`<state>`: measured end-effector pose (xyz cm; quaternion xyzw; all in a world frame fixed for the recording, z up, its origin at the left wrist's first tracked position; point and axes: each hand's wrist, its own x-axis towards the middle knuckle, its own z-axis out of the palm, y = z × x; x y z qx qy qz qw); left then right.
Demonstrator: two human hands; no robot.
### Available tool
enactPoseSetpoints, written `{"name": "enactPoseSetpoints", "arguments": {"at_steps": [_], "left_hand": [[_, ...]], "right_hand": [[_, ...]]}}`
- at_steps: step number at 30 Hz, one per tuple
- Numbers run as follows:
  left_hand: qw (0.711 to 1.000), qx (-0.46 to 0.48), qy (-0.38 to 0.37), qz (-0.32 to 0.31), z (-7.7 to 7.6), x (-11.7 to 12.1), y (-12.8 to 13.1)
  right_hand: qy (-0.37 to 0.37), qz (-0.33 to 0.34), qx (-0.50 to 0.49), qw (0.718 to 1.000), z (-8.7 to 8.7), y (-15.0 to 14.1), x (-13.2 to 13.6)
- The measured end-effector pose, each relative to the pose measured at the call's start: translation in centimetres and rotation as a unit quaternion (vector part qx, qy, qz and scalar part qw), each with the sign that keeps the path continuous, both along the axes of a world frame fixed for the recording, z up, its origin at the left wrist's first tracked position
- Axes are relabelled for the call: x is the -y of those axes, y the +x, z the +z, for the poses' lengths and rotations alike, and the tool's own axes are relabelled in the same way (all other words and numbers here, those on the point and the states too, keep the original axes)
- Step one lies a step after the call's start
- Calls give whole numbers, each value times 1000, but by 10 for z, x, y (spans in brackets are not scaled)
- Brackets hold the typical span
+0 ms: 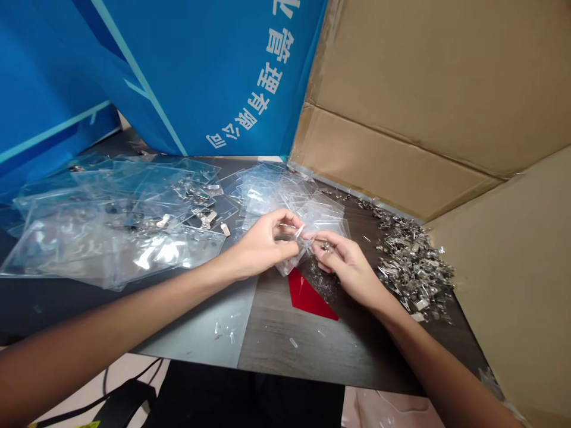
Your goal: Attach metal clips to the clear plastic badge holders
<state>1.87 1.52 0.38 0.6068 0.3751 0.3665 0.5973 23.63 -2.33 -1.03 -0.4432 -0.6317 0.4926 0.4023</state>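
My left hand (263, 245) and my right hand (345, 264) meet over the middle of the dark table (289, 351). Both pinch one clear plastic badge sleeve (292, 255) between them. My right fingers also press a small metal clip (325, 245) against the sleeve's top edge. A stack of empty clear sleeves (285, 193) lies just behind my hands. To the right sits a heap of loose metal clips (410, 261). On the left spreads a pile of clear sleeves with clips attached (120, 220).
A red flat piece (307, 294) lies on the table under my hands. A blue printed banner (178, 71) stands at the back left, brown cardboard walls (423, 89) at the back and right. Small clear plastic bits (225, 330) are scattered near the front edge. Black cables (125, 386) hang below.
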Motion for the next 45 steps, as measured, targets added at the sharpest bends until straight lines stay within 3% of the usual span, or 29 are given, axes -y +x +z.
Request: {"name": "enactPoseSetpoints", "arguments": {"at_steps": [4, 10, 23, 34, 45], "left_hand": [[1000, -5, 28, 8, -2, -1, -1], [999, 33, 3, 9, -5, -1, -2], [999, -8, 23, -32, -4, 2, -2], [998, -17, 56, 0, -5, 0, 1], [991, -42, 120, 35, -4, 0, 0]], "right_hand": [[-61, 50, -59, 995, -5, 0, -1], [-52, 68, 15, 996, -5, 2, 0], [46, 102, 87, 990, 8, -2, 2], [77, 60, 96, 991, 4, 0, 2], [34, 62, 52, 996, 7, 2, 3]]}}
